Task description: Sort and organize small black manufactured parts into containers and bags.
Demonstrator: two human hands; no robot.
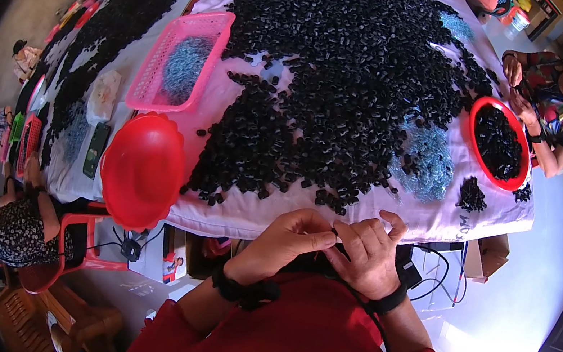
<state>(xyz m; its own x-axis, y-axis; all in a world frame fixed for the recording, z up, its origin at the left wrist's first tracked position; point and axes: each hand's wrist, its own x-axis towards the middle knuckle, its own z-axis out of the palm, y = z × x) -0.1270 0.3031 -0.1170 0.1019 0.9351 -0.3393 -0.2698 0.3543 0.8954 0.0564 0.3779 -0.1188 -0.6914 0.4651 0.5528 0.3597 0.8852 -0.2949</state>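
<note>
My left hand [286, 239] and my right hand [367, 258] meet in front of the table's near edge, fingertips almost touching. Both are closed in a pinch around a small black piece [337, 238], mostly hidden by the fingers. It looks like the small black plastic pieces [340, 75] heaped over the white cloth [216, 221] just beyond my hands. One finger of my right hand sticks up away from the pinch. To the left of my hands stands a red scalloped bowl [142, 170] with nothing in it.
A pink basket [143, 75] holds shiny thin bits; a similar pile [428, 165] lies at the right. A red basin [475, 136] contains black pieces, near a co-worker [561, 108]. A phone [95, 150] lies at left. Another person [19, 224] sits by a red chair [78, 247].
</note>
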